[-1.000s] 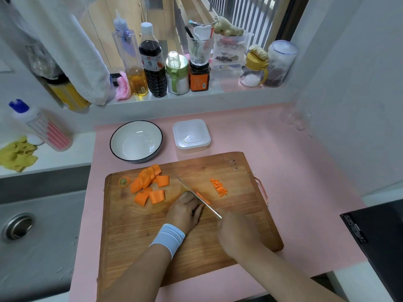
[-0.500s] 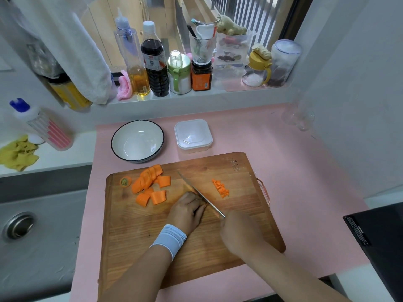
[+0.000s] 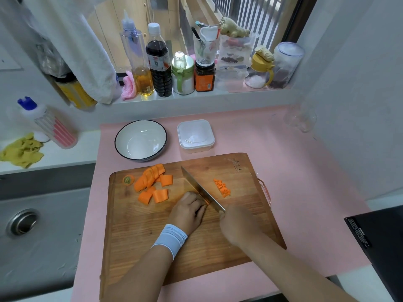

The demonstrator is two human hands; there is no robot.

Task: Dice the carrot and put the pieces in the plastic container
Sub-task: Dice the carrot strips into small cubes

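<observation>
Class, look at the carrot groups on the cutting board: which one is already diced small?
The small diced pile, right of the knife. The carrot chunks left of the blade are far larger.

right hand [image 3: 237, 225] gripping knife [image 3: 201, 188], left hand [image 3: 188, 211] pinning carrot [image 3: 206, 202]

No writing is showing clearly enough to read. A burned mark is sitting at the far right corner of the cutting board [image 3: 196, 232], too small to make out. Beyond the board, on the window ledge, the dark sauce bottle [image 3: 158, 62] and the orange-labelled jar [image 3: 204, 78] are carrying labels whose print is blurring. Right of the board, the black box [image 3: 379, 243] is bearing illegible white print.
</observation>
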